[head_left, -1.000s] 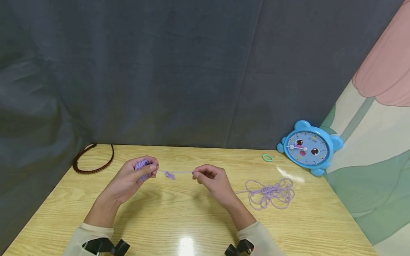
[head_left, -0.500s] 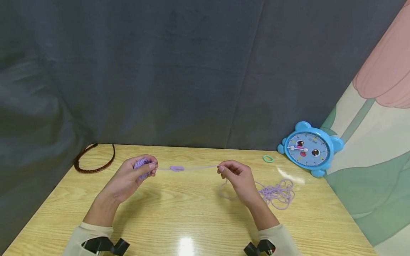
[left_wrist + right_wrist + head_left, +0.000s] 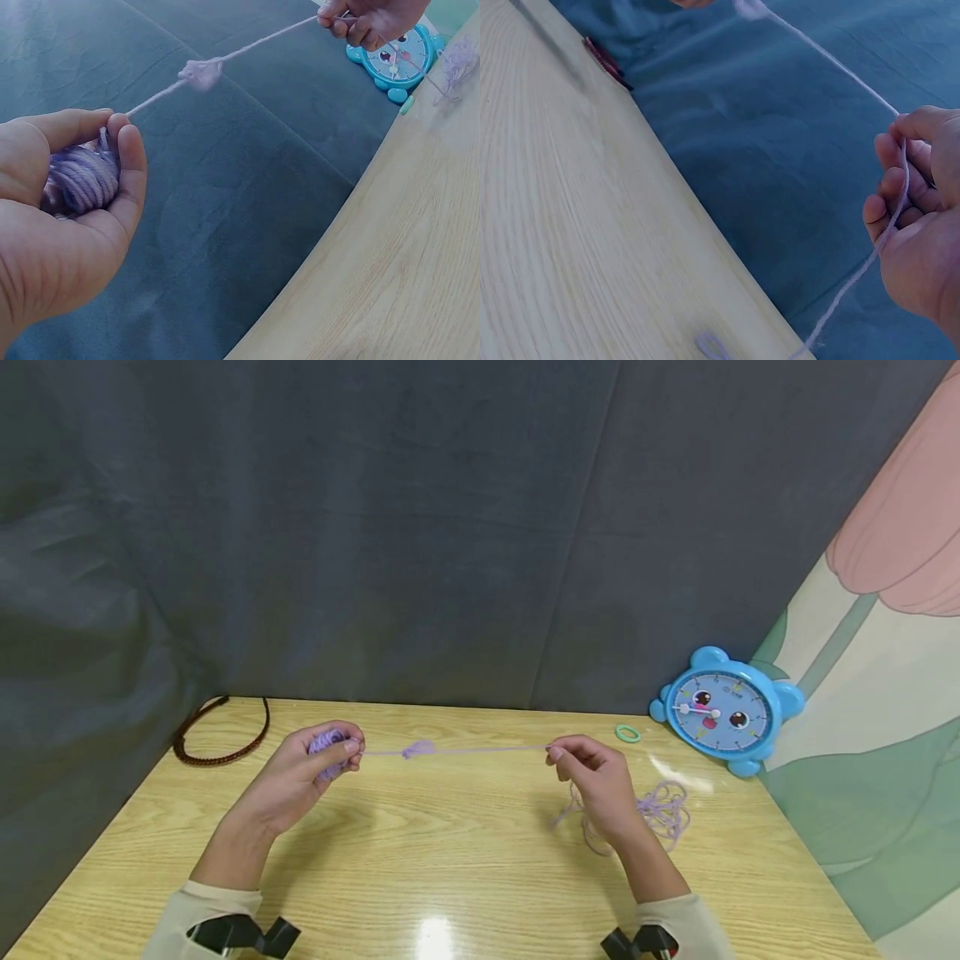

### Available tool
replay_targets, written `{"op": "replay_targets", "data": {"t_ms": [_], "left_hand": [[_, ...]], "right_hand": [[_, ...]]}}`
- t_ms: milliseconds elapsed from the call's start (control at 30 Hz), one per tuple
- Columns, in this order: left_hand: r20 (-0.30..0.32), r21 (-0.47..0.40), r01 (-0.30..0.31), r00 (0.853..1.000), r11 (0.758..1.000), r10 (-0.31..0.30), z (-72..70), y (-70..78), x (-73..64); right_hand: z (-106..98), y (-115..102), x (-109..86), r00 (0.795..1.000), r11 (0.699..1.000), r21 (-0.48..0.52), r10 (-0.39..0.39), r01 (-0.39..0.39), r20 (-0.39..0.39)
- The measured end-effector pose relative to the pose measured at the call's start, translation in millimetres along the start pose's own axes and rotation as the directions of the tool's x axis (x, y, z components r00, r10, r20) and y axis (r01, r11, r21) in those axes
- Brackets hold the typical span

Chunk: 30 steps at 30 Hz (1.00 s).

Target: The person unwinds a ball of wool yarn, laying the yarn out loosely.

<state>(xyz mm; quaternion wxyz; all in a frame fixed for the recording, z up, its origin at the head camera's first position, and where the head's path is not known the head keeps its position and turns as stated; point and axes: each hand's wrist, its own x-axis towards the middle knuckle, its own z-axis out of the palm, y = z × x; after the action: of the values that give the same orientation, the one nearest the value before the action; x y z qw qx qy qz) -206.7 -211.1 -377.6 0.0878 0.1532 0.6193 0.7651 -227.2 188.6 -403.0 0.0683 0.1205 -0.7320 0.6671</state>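
Observation:
A wound ball of purple yarn (image 3: 86, 178) lies in my left hand (image 3: 300, 777), whose fingers curl round it, thumb and fingertip pinching the strand where it leaves the ball. My right hand (image 3: 600, 781) pinches the same strand (image 3: 832, 58) further along, and it runs nearly straight between both hands above the table. A small tangled clump (image 3: 418, 748) sits on this stretch, nearer the left hand. Past the right hand's fingers the yarn hangs down across the palm toward a loose purple heap (image 3: 663, 810) on the table, partly hidden behind the right forearm.
On the wooden table (image 3: 450, 860), a dark braided headband (image 3: 217, 758) lies at the back left. A green ring (image 3: 627, 733) and a blue bear-shaped clock (image 3: 720, 710) are at the back right. A dark curtain (image 3: 375, 527) closes off the back.
My right hand has moved to the right, lengthening the strand between the hands. The clump has shifted a little rightward and up. My left hand has stayed nearly in place, holding the ball.

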Motion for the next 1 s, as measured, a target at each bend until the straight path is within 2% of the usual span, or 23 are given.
{"op": "replay_targets", "data": {"t_ms": [233, 433, 633, 767, 1000], "left_hand": [[0.005, -0.008, -0.004, 1.0, 1.0, 0.004, -1.4, 0.6, -1.0], [-0.001, -0.008, -0.008, 1.0, 1.0, 0.008, -1.8, 0.4, -0.2], [0.006, -0.015, -0.019, 1.0, 1.0, 0.019, -1.2, 0.3, 0.1], [0.011, -0.006, -0.028, 1.0, 1.0, 0.028, -0.7, 0.3, -0.4], [0.01, 0.004, -0.027, 1.0, 1.0, 0.027, 0.3, -0.1, 0.2]], "right_hand": [[-18, 1, -0.6, 1.0, 1.0, -0.001, -0.021, 0.021, -0.015], [-38, 1, -2.7, 0.997, 1.0, 0.02, -0.014, 0.016, -0.077], [-59, -2, -2.9, 0.985, 0.996, 0.083, -0.001, 0.015, -0.174], [-71, -4, -2.8, 0.977, 0.992, 0.124, -0.007, 0.034, -0.212], [-91, -6, -4.8, 0.957, 0.963, 0.249, -0.031, 0.105, -0.287]]}}
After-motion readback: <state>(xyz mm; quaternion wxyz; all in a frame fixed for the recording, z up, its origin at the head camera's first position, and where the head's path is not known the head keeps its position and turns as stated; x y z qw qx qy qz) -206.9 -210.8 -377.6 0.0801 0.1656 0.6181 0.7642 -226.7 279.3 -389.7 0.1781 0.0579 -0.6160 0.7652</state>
